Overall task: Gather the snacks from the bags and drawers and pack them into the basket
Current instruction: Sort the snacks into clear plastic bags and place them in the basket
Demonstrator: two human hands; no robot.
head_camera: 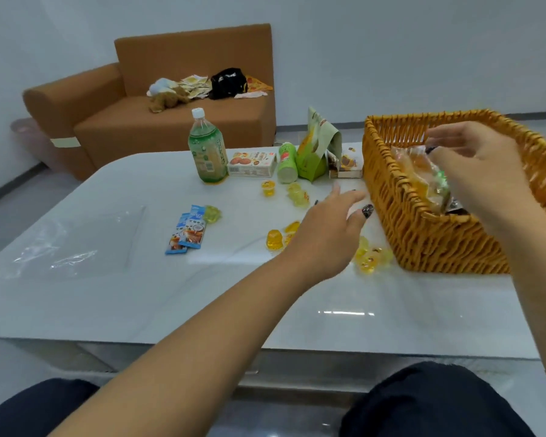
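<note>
A person's right hand [473, 165], fingers loosely curled, reaches into the wicker basket [435, 234] over wrapped snacks [423, 175]; its grip cannot be told. The left hand [325, 234] hovers open and empty above jelly cups [275, 239] scattered on the white surface [139, 294].

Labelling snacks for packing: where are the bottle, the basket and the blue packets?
bottle [207, 152]: head view, on its label.
basket [429, 234]: head view, on its front wall.
blue packets [188, 231]: head view, on the upper packet.
</note>
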